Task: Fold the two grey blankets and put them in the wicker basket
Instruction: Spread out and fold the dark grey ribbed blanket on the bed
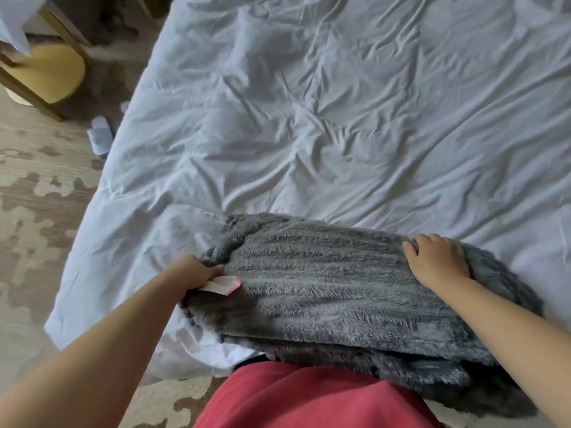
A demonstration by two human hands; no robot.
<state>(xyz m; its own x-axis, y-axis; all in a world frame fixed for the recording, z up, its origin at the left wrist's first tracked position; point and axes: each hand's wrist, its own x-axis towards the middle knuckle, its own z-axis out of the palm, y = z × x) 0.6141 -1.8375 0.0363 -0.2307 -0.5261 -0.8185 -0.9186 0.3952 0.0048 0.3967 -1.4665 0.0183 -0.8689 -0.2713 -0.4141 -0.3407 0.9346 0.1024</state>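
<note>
Grey ribbed-fleece blanket (324, 288), folded into a thick pad, lies on the white bed sheet (340, 118) at its 6 o'clock edge, against the person's red garment (309, 400). Its long axis runs from 10 o'clock to 4 o'clock. At the 9 o'clock end the left hand (197, 273) pinches the pile beside a pink-edged label (222, 284). Near 2 o'clock the right hand (438, 261) lies palm-down, fingers curled over the far edge. No wicker basket shows, so I cannot tell which way the carry goes.
</note>
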